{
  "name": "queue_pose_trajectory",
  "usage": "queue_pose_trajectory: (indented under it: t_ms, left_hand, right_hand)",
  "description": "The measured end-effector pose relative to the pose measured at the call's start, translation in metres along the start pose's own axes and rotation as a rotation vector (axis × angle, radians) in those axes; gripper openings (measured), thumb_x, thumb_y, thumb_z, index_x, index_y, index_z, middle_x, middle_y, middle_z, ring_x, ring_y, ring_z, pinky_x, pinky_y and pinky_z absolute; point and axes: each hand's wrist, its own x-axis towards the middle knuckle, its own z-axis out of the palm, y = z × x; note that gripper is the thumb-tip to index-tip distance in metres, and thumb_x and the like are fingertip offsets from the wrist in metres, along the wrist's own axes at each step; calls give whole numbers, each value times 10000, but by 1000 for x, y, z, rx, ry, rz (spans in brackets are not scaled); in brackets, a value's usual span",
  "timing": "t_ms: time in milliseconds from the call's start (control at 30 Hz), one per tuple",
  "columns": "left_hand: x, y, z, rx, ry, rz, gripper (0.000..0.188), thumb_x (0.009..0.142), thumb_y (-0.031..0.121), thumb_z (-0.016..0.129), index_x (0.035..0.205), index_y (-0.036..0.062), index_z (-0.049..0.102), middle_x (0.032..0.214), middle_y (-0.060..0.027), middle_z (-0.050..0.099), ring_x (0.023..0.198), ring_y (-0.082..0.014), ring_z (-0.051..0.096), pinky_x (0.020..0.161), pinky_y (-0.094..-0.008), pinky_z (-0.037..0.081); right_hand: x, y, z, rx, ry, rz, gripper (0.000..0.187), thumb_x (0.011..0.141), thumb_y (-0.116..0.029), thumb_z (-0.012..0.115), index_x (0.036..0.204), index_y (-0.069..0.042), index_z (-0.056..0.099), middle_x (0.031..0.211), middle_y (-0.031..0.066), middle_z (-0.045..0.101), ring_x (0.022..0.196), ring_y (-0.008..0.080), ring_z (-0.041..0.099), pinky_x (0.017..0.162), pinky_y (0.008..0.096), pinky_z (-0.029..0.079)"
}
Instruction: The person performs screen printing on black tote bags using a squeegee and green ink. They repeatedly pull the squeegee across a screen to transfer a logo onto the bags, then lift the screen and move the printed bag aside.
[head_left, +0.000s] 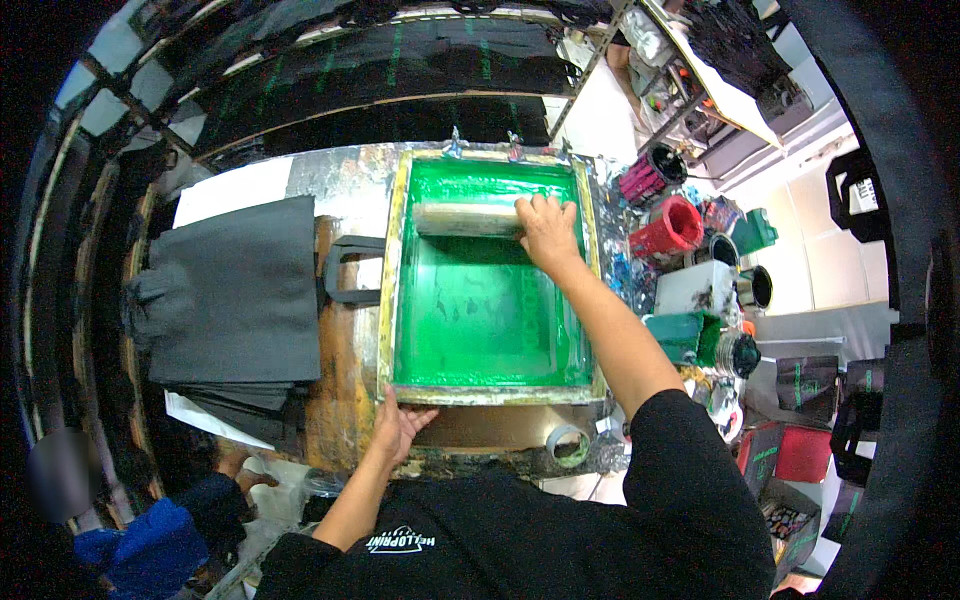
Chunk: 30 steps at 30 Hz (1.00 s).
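A screen-printing frame (387,300) with a worn yellowish rim and a mesh covered in green ink lies on the worktable. My right hand (549,232) is closed over the right end of a long pale squeegee (465,219), which lies crosswise in the far half of the frame. Bright green ink (480,184) shows beyond it. My left hand (400,428) is at the frame's near left corner, its thumb against the rim and its fingers stretched out. Left of the frame is a stack of dark grey fabric bags (235,290). A bag handle (352,270) reaches the frame's left edge.
Ink containers, including a red tub (668,226) and a green tub (675,336), crowd the table's right side. A tape roll (567,446) is near the front edge. Hinge clamps (456,142) hold the far rim. Another person's blue sleeve (165,540) shows at lower left. Racks of black bags (380,70) stand behind.
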Motion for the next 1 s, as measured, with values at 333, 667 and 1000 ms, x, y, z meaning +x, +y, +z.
queue_pose_trajectory:
  t_ms: [333, 667, 1000]
  left_hand:
    - [14, 10, -12, 132, 72, -318, 1120, 954, 852, 350, 1603, -48, 200, 1399, -356, 565, 1273, -430, 636, 1090, -517, 545]
    - [87, 162, 107, 1321, -29, 669, 496, 910, 489, 810, 1023, 16, 710, 830, -104, 728, 756, -247, 713, 677, -363, 559]
    - [300, 217, 208, 1972, 180, 1325, 672, 887, 693, 674, 998, 31, 704, 1012, -156, 717, 953, -348, 688, 848, -470, 561]
  right_hand:
    - [98, 48, 31, -17, -143, -21, 673, 788, -323, 889, 1339, -173, 533, 1195, 67, 628, 1195, 293, 590, 928, 577, 420]
    - [71, 33, 53, -104, 122, -8, 510, 793, -208, 814, 1258, -196, 604, 1134, 52, 639, 1130, 252, 606, 919, 506, 416]
    - [75, 27, 38, -99, 102, -42, 524, 728, -185, 857, 1174, -160, 583, 1022, 22, 651, 1026, 237, 639, 851, 446, 442]
